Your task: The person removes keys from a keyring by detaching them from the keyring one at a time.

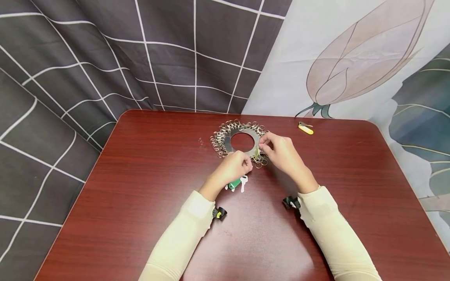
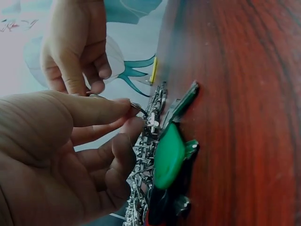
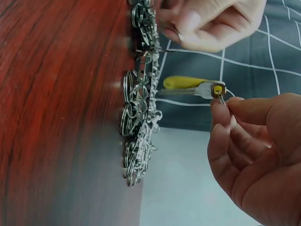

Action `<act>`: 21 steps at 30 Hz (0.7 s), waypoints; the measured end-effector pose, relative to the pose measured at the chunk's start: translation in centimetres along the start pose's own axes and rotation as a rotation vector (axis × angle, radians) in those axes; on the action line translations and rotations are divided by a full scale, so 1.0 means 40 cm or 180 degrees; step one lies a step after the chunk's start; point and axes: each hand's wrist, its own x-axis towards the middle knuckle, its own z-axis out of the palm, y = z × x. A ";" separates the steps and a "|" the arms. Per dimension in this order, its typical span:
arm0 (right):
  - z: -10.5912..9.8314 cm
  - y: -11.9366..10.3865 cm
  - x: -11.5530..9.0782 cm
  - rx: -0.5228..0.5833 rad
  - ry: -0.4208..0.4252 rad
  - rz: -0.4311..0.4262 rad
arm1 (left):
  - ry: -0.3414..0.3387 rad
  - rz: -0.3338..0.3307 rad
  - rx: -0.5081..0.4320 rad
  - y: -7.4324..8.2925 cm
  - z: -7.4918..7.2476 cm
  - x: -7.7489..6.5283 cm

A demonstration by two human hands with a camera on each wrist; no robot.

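Note:
A flat metal ring plate (image 1: pixel 227 145) lies near the back of the table, its rim crowded with small clasps and split rings (image 3: pixel 129 117). My right hand (image 1: pixel 281 151) is over its right side, thumb and finger pinching the small ring of a yellow key tag (image 3: pixel 186 83) with a key (image 3: pixel 203 90) beside the tag. At the near rim my left hand (image 1: pixel 233 166) pinches a small metal clasp (image 2: pixel 136 107) between thumb and forefinger. Just below the left hand, a green key tag (image 2: pixel 170 157) and several keys (image 1: pixel 243 183) lie on the table.
Another yellow tag (image 1: pixel 306 128) with a key rests at the back right of the reddish wooden table (image 1: pixel 147 187). Behind the table hang a dark checked curtain (image 1: pixel 168 58) and a pale printed one (image 1: pixel 291 58).

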 end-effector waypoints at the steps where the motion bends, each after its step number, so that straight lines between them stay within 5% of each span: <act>1: -0.002 0.001 0.000 0.0012 0.0013 0.0015 | -0.0047 0.0013 0.0058 0.003 0.001 -0.001; 12: -0.014 0.022 0.003 0.0240 0.0063 0.0342 | -0.0251 0.0236 0.0427 0.001 0.016 -0.005; 21: -0.036 0.066 0.009 0.0325 0.0214 0.0682 | -0.0239 0.0151 0.0159 0.006 -0.007 -0.004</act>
